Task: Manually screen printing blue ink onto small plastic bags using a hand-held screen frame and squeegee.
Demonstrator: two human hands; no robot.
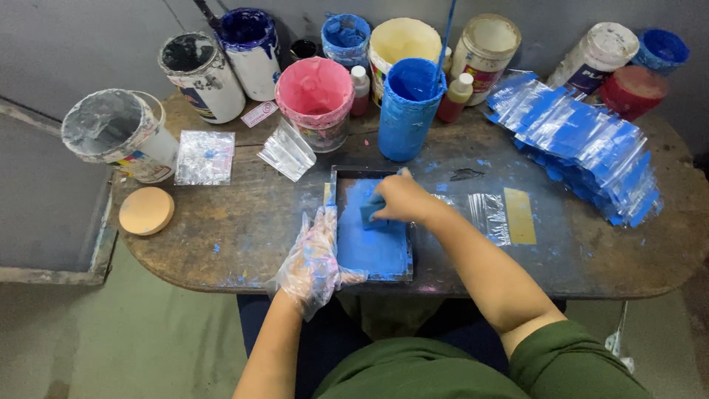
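A small rectangular frame [408, 255] coated in blue paint lies on the worn table [244, 229] in front of me. My right hand [399, 198] is bare and presses a small blue block [371, 214] onto the frame's painted surface near its far end. My left hand [314, 255], inside a loose clear plastic glove, rests flat along the frame's left edge and holds it down.
Paint tubs crowd the far edge: a blue one [408, 107] with a stick, a pink one [316, 100], white and dark ones at left. A stack of blue-printed clear bags [583, 144] lies right. Loose bags [491, 214], a yellow strip [520, 215] and a round tan lid [146, 210] lie about.
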